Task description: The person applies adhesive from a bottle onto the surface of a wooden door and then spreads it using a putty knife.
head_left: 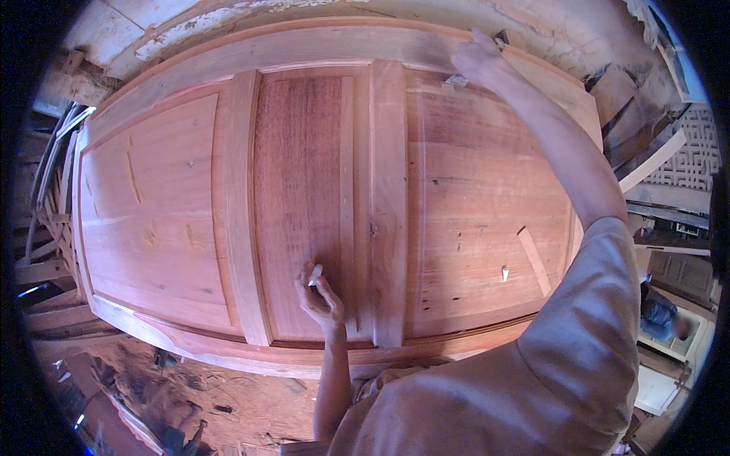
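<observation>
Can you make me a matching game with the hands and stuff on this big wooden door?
Things:
1. left hand
2. right hand
3. thin wood strip
4. small white chip

Places:
A. lying loose on the right panel, slanted
B. at the door's far top rail
C. pinching a small white piece on the middle panel
D. just left of the strip

Pairs: 1-C, 2-B, 3-A, 4-D

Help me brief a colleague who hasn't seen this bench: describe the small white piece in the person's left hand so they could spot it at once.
Start from the big reddish wooden door panel lying flat. Near its lower edge, on the darker centre panel, the left hand pinches a small white piece at its fingertips. A similar white chip lies loose farther right, but only this one is held in a hand.
</observation>
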Motion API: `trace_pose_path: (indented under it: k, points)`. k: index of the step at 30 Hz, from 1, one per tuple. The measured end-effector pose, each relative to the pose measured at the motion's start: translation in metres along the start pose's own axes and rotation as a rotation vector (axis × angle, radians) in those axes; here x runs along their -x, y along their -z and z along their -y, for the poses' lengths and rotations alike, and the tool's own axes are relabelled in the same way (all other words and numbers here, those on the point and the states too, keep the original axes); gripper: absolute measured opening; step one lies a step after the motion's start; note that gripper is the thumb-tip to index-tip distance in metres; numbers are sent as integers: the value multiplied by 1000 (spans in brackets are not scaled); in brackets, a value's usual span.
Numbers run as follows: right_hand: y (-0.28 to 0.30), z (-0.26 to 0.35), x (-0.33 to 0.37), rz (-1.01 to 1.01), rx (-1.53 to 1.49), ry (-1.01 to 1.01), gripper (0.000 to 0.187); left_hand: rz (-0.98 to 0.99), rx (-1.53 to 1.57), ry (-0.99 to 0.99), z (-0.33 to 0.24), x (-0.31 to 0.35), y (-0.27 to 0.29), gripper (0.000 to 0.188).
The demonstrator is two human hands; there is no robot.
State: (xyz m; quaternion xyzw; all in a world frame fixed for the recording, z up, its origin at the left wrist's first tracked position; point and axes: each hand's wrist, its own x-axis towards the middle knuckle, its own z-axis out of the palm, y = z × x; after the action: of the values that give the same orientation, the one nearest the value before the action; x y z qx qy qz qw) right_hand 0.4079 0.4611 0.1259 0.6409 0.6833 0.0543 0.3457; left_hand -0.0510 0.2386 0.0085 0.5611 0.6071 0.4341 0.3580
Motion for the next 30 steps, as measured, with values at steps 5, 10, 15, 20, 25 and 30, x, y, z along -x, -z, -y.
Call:
trace_pose_path:
  k: [5, 10, 15, 20, 25, 30]
  points:
    - [6, 6, -5, -48, -45, -2, 23, 3, 27, 12, 9, 4, 0, 29]
    - [-3, 7, -10, -133, -17, 14, 21, 5, 46, -22, 8, 3, -2, 29]
    - [0, 10, -20, -52, 75, 7, 21, 4, 29, -29, 5, 2, -1, 30]
    - [-43, -24, -47, -120, -5, -46, 21, 27, 21, 4, 2, 3, -6, 32]
    - [14, -7, -28, -118, 101, 28, 22, -15, -20, -17, -1, 1, -1, 32]
    - [10, -17, -20, -48, 75, -35, 21, 21, -37, -52, 1, -1, -1, 31]
